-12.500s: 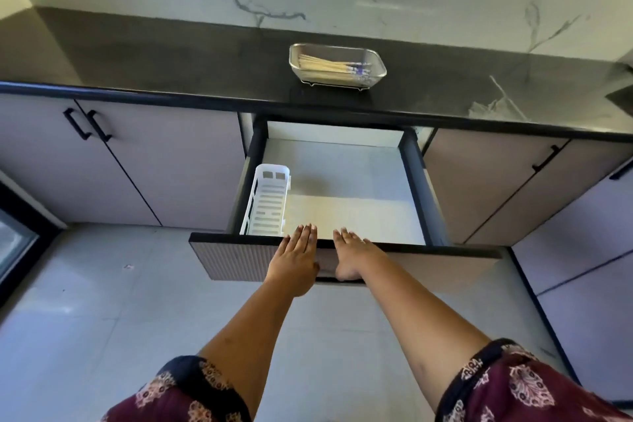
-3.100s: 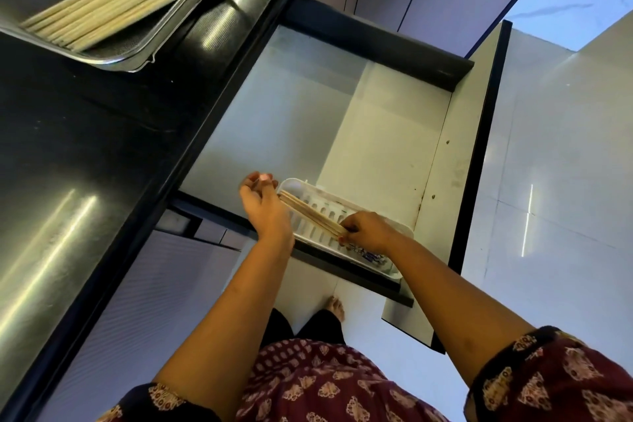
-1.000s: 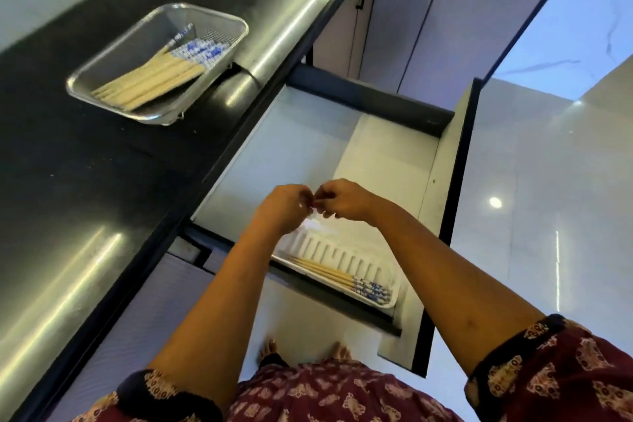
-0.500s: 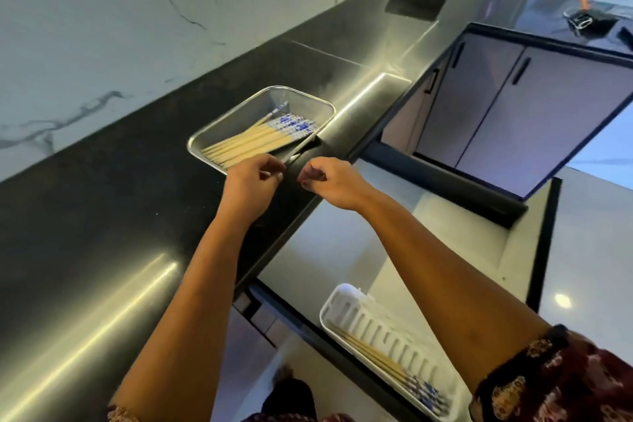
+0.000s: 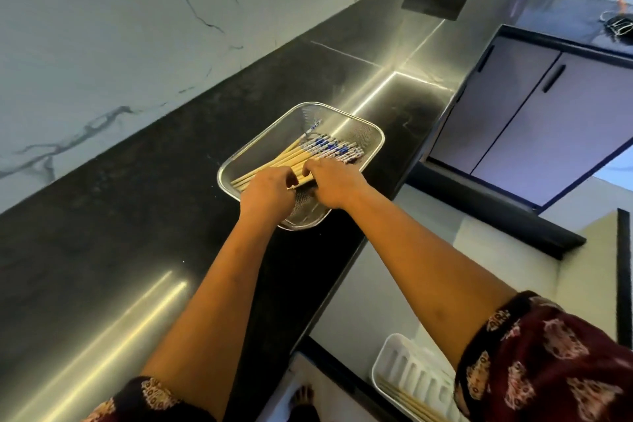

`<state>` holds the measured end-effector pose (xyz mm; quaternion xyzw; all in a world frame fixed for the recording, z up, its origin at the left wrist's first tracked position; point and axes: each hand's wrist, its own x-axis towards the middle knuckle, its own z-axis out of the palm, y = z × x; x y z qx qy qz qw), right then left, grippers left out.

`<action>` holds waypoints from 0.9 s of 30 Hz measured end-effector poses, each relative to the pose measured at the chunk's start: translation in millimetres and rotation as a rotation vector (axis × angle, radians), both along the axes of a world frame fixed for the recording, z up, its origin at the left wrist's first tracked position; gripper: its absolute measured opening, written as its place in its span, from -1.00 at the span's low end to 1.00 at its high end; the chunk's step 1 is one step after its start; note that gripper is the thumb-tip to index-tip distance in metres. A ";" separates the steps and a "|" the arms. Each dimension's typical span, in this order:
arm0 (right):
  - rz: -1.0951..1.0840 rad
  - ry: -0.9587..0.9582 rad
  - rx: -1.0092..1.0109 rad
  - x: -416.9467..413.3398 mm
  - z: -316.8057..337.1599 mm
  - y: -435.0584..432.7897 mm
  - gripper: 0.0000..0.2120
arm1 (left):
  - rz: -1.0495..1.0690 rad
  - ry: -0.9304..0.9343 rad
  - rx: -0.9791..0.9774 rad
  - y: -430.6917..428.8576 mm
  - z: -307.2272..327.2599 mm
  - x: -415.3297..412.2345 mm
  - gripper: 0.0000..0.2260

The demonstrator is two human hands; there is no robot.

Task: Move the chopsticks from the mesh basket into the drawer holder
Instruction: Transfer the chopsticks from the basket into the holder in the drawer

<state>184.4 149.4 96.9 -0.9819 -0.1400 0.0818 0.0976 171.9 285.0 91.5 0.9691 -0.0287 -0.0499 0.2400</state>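
Our left hand (image 5: pixel 269 192) and right hand (image 5: pixel 330 183) reach into the mesh basket (image 5: pixel 371 134), fingers curled down on the chopsticks (image 5: pixel 308 151). We cannot tell if they grip any. The basket sits on the black counter (image 5: pixel 137 216). Below, the white holder (image 5: pixel 411 370) in the open drawer (image 5: pixel 479 240) has some chopsticks too.

Drawer holder (image 5: pixel 407 367) part. behind sleeve (image 5: pixel 548 363)

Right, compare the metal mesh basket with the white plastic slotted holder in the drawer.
The metal mesh basket sits on the black countertop; the white plastic slotted holder lies down in the open drawer. The basket holds many chopsticks with both hands reaching in; the holder shows only a few. Both are rectangular trays.
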 end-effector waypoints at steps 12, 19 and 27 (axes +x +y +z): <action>0.010 -0.072 -0.107 18.4 -18.2 18.3 -0.72 | 0.042 0.028 0.133 8.9 -17.1 21.4 -0.80; 0.029 -0.069 -0.182 28.0 -21.6 22.5 -0.75 | 0.033 0.050 0.170 10.7 -17.3 25.1 -0.80; 0.062 -0.054 -0.211 27.0 -24.7 22.4 -0.75 | -0.002 0.088 0.163 11.9 -19.6 26.8 -0.78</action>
